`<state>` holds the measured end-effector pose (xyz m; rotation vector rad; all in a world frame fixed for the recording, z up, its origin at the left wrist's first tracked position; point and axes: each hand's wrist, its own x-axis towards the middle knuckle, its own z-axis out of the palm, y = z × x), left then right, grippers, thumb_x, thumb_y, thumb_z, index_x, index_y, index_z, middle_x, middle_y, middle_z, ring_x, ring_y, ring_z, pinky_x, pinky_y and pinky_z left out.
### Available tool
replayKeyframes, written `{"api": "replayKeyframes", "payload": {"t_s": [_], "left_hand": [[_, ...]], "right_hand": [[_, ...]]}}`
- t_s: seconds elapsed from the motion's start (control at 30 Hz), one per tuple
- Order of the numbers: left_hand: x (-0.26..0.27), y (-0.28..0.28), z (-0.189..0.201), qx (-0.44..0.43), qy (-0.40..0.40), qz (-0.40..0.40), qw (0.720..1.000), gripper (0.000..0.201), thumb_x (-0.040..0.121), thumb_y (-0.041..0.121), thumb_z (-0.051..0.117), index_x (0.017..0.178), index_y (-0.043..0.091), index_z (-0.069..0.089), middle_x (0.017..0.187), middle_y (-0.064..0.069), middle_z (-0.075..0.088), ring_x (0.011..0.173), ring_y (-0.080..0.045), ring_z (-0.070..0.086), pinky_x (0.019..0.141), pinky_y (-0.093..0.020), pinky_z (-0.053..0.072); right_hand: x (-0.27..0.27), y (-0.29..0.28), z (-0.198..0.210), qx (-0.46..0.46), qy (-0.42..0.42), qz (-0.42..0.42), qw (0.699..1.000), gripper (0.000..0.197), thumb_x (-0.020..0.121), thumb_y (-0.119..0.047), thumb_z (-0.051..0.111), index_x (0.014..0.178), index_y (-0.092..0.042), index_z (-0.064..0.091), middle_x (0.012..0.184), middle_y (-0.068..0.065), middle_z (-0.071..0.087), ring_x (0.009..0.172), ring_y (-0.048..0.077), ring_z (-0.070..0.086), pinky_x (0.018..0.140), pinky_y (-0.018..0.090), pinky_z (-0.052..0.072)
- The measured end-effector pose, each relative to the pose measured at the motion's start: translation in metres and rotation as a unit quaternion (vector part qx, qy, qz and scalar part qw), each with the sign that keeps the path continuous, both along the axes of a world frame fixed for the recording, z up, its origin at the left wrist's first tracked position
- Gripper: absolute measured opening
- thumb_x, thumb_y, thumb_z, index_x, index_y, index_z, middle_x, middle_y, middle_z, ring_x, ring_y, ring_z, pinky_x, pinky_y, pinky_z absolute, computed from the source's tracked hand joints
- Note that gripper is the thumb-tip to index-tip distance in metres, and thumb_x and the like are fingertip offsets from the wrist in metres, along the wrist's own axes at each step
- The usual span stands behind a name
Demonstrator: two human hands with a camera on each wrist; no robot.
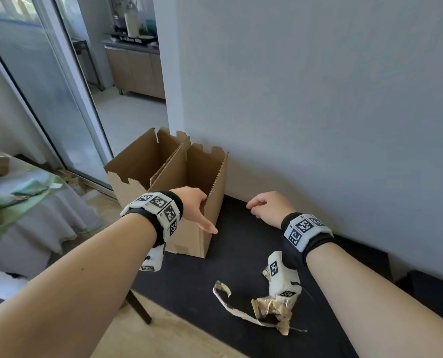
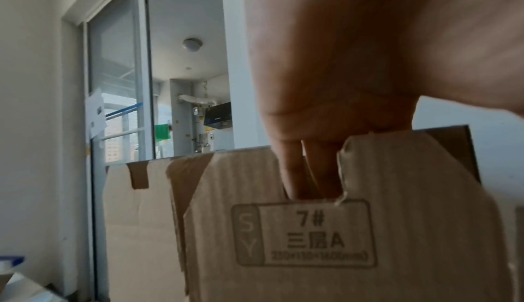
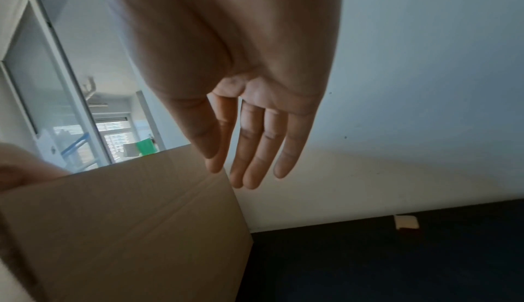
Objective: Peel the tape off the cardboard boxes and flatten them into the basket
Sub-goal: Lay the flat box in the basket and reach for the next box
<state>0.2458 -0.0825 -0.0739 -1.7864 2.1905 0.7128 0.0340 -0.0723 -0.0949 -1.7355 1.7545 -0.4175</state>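
Note:
Two open-topped cardboard boxes stand side by side on a black table point(image 1: 241, 254) against the wall. My left hand point(image 1: 199, 210) grips the near top edge of the right-hand box point(image 1: 197, 177), thumb outside. In the left wrist view its fingers point(image 2: 309, 172) hook behind a torn flap of that box point(image 2: 312, 250). The other box point(image 1: 137, 164) stands just left of it. My right hand point(image 1: 266, 208) hovers right of the held box and holds nothing. The right wrist view shows this hand point(image 3: 249, 138) with straight fingers, close to the box's corner point(image 3: 127, 228).
A crumpled strip of peeled tape point(image 1: 266, 311) lies near the table's front edge. A small tape scrap point(image 3: 407, 222) lies by the wall. The wall point(image 1: 318, 99) runs close behind the boxes. A sliding glass door point(image 1: 47, 86) and a cloth-covered table point(image 1: 34, 202) are to the left.

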Motion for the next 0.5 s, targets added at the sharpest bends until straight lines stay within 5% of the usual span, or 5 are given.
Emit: {"api": "replayKeyframes", "payload": {"t_s": [0.1, 0.5], "left_hand": [[0.001, 0.001, -0.006, -0.024, -0.021, -0.027, 0.999, 0.055, 0.075, 0.046, 0.074, 0.116, 0.015, 0.057, 0.105, -0.001, 0.064, 0.098, -0.019, 0.061, 0.087, -0.033, 0.054], [-0.046, 0.003, 0.035, -0.213, 0.15, -0.047, 0.964, 0.021, 0.083, 0.042, 0.063, 0.091, 0.023, 0.07, 0.095, 0.002, 0.068, 0.09, -0.02, 0.062, 0.076, -0.031, 0.051]], "right_hand": [[0.0, 0.014, 0.001, -0.002, 0.0, -0.027, 1.0, 0.025, 0.087, -0.007, 0.054, 0.099, -0.017, 0.073, 0.068, -0.015, 0.057, 0.083, 0.012, 0.057, 0.079, 0.021, 0.043], [-0.026, 0.042, 0.034, -0.035, 0.009, -0.106, 0.994, 0.023, 0.088, -0.006, 0.052, 0.096, -0.016, 0.071, 0.092, -0.001, 0.063, 0.088, 0.015, 0.058, 0.083, 0.03, 0.05]]}}
